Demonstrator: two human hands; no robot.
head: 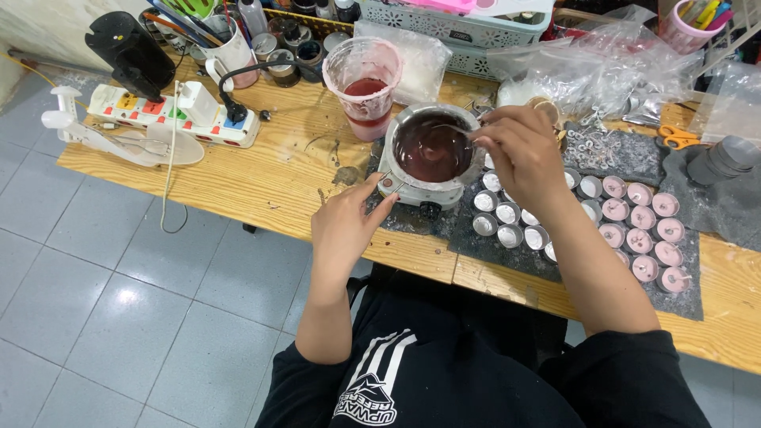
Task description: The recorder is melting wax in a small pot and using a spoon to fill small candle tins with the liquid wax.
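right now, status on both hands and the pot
Left hand steadies the pot base. Right hand holds a stirrer in the dark red melt. Small cups crowd its right side.

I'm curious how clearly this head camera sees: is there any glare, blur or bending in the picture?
In the head view, glare sits on the floor tile and a sheen on the dark red liquid in the melting pot; the table edge bows slightly, a wide-lens effect; the right hand looks a little soft, the left hand sharper.

Table (261, 170): bare wood, matt, stained. Pot (432, 154): shiny metal, glossy dark red liquid. Cup (365, 75): clear plastic, smeared. Mat (626, 154): rough grey cloth.
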